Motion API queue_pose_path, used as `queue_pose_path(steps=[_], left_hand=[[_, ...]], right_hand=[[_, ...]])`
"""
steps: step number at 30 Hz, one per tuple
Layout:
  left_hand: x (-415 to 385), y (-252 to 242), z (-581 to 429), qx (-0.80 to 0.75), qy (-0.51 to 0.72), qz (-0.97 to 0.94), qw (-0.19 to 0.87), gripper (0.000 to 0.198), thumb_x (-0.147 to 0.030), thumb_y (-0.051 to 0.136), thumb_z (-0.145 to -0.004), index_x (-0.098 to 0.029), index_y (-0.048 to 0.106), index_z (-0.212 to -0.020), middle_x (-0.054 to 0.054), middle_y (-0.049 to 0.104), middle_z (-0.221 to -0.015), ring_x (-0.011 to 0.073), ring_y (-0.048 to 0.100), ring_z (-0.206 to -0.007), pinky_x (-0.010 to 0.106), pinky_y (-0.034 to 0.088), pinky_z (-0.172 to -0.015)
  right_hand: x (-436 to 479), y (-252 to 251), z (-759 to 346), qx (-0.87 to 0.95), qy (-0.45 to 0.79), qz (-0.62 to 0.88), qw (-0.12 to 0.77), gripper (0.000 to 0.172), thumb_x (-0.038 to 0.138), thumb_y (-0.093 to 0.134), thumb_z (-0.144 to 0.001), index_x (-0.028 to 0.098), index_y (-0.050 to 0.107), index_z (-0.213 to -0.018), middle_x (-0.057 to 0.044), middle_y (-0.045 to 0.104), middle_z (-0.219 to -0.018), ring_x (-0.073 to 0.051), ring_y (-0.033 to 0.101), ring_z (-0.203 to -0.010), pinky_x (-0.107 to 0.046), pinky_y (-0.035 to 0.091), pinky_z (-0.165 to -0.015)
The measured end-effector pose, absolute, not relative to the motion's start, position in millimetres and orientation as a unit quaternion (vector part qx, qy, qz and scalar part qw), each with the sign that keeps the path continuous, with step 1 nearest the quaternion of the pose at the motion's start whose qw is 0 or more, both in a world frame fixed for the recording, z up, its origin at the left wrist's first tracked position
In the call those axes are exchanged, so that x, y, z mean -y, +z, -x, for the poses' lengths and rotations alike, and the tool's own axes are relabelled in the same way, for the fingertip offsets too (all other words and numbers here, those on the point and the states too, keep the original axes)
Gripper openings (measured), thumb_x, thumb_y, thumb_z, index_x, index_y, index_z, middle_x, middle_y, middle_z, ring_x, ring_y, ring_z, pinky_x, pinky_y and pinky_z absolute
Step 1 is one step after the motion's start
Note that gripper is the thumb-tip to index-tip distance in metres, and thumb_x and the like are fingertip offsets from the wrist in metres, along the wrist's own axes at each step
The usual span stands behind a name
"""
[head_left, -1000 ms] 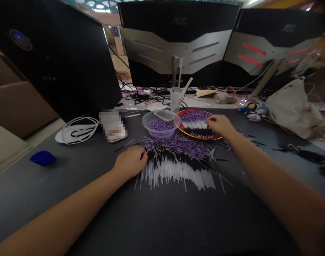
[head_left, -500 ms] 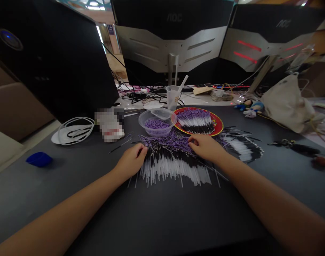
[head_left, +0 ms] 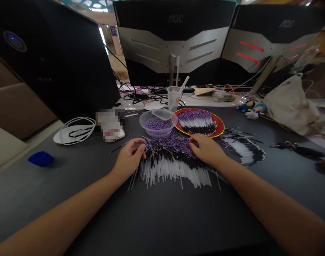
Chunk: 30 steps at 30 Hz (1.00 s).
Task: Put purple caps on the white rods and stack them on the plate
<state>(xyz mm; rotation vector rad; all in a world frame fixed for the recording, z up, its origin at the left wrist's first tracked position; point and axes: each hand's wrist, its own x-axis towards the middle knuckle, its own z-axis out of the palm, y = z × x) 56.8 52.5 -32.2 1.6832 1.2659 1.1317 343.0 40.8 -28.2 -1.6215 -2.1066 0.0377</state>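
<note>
A dense pile of thin sticks with white and black sections (head_left: 173, 169) lies in front of me, with loose purple pieces (head_left: 175, 143) heaped along its far side. My left hand (head_left: 130, 156) is at the pile's left edge, thumb and forefinger brought together. My right hand (head_left: 206, 149) is over the right part of the purple heap, its fingertips closed in a pinch. Whatever is between the fingers of either hand is too small to make out. Just behind the heap stands a clear plastic bowl (head_left: 142, 124) of purple pieces. A red plate (head_left: 219, 127) beside it carries purple-ended sticks.
More sticks (head_left: 244, 149) lie fanned out at the right. A clear cup (head_left: 173, 99) with a straw stands behind the bowl. On the left are a blue object (head_left: 41, 158) and a coiled white cable (head_left: 77, 131). Monitors (head_left: 175, 35) and a black computer case (head_left: 71, 60) border the desk.
My left hand has turned slightly and its fingers are less curled, showing more of the palm side. My right hand stays nearly in place. The view has shifted a little.
</note>
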Motion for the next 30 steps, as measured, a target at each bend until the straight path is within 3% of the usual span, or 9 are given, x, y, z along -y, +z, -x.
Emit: queue_pose_path(steps=[4, 8, 12, 16, 19, 24, 30], left_hand=[[-49.8, -33.7, -56.3, -0.478, 0.443, -0.667, 0.362, 0.025, -0.034, 0.051, -0.085, -0.017, 0.058, -0.101, -0.001, 0.060, -0.062, 0.0087, 0.046, -0.048, 0.019, 0.034, -0.046], [-46.4, -35.3, -57.3, -0.449, 0.448, -0.683, 0.363, 0.019, -0.030, 0.044, -0.087, -0.017, 0.057, -0.094, 0.002, 0.064, -0.076, 0.0089, 0.049, -0.054, 0.021, 0.041, -0.052], [-46.1, -38.1, -56.7, -0.431, 0.434, -0.712, 0.344, 0.018, -0.028, 0.050, -0.086, -0.018, 0.056, -0.099, 0.005, 0.066, -0.093, 0.0124, 0.059, -0.073, 0.024, 0.047, -0.065], [-44.1, -38.4, -54.8, -0.434, 0.379, -0.763, 0.294, 0.018, -0.033, 0.055, -0.084, -0.018, 0.059, -0.094, 0.002, 0.067, -0.078, 0.0140, 0.062, -0.071, 0.024, 0.047, -0.063], [-40.0, -33.5, -54.4, -0.414, 0.344, -0.822, 0.188, 0.018, -0.033, 0.052, -0.087, -0.018, 0.062, -0.091, 0.001, 0.064, -0.073, 0.0124, 0.058, -0.066, 0.024, 0.045, -0.062], [-33.2, -22.8, -55.6, -0.340, 0.304, -0.887, 0.078, 0.022, -0.027, 0.041, -0.092, -0.016, 0.060, -0.090, 0.006, 0.059, -0.084, 0.0154, 0.053, -0.080, 0.029, 0.044, -0.074], [-31.3, -25.6, -56.7, -0.298, 0.231, -0.926, 0.019, 0.024, -0.024, 0.037, -0.093, -0.015, 0.058, -0.098, 0.006, 0.058, -0.077, 0.0161, 0.051, -0.072, 0.029, 0.042, -0.066]], right_hand=[[-34.2, -16.4, -341.3, 0.765, 0.030, 0.570, 0.297, 0.026, 0.017, 0.044, -0.085, 0.019, 0.056, -0.108, -0.007, 0.064, -0.092, -0.020, 0.059, -0.078, -0.032, 0.044, -0.068], [-26.8, -9.0, -337.0, 0.782, 0.042, 0.511, 0.356, 0.025, 0.016, 0.042, -0.087, 0.019, 0.062, -0.102, -0.009, 0.064, -0.098, -0.020, 0.059, -0.089, -0.034, 0.045, -0.078], [-19.8, -6.8, -330.4, 0.762, 0.089, 0.518, 0.378, 0.028, 0.019, 0.049, -0.084, 0.020, 0.061, -0.109, -0.006, 0.067, -0.099, -0.016, 0.062, -0.077, -0.031, 0.047, -0.070], [-15.9, -5.9, -324.2, 0.754, 0.134, 0.515, 0.385, 0.020, 0.024, 0.052, -0.084, 0.020, 0.063, -0.101, -0.004, 0.068, -0.085, -0.013, 0.060, -0.065, -0.028, 0.047, -0.064], [-13.9, -5.6, -319.8, 0.755, 0.139, 0.508, 0.390, 0.017, 0.027, 0.053, -0.085, 0.021, 0.066, -0.093, -0.003, 0.067, -0.083, -0.013, 0.059, -0.067, -0.029, 0.045, -0.062], [-8.5, -5.7, -309.2, 0.671, 0.363, 0.504, 0.405, 0.017, 0.031, 0.051, -0.086, 0.021, 0.060, -0.096, -0.004, 0.067, -0.083, -0.012, 0.061, -0.057, -0.027, 0.046, -0.051], [1.2, 3.2, -297.6, 0.600, 0.513, 0.435, 0.433, 0.013, 0.031, 0.057, -0.083, 0.022, 0.060, -0.091, -0.003, 0.068, -0.088, -0.010, 0.062, -0.055, -0.024, 0.047, -0.048]])
